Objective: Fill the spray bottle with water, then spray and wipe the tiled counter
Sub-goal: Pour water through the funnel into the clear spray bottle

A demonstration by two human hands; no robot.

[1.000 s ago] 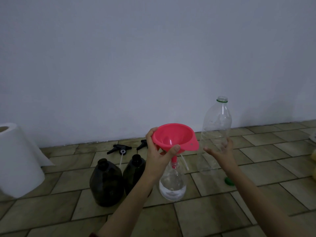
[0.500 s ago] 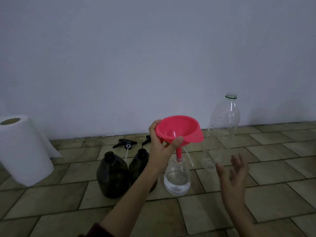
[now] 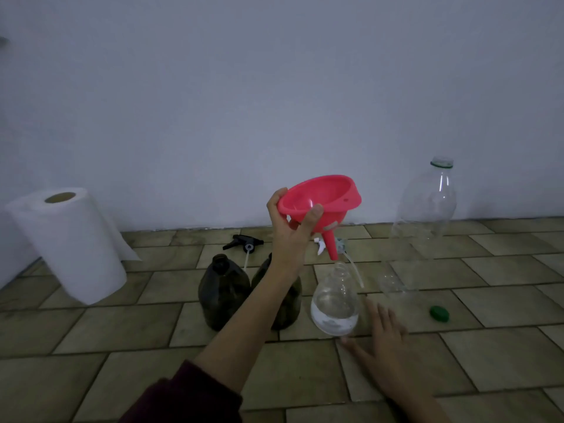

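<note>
Funnel (image 3: 320, 203) lifted by left hand (image 3: 290, 230) above spray bottle (image 3: 334, 303).

Clear spray bottle (image 3: 335, 303), upright, partly filled

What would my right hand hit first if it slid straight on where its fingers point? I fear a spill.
Likely the large empty bottle: the right hand passes just right of the clear spray bottle, though depth is unclear.

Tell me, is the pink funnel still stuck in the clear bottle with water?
Apart. The head view shows the left hand holding the pink funnel tilted, its spout tip hanging above the clear bottle mouth, with floor tiles visible between them.
</note>
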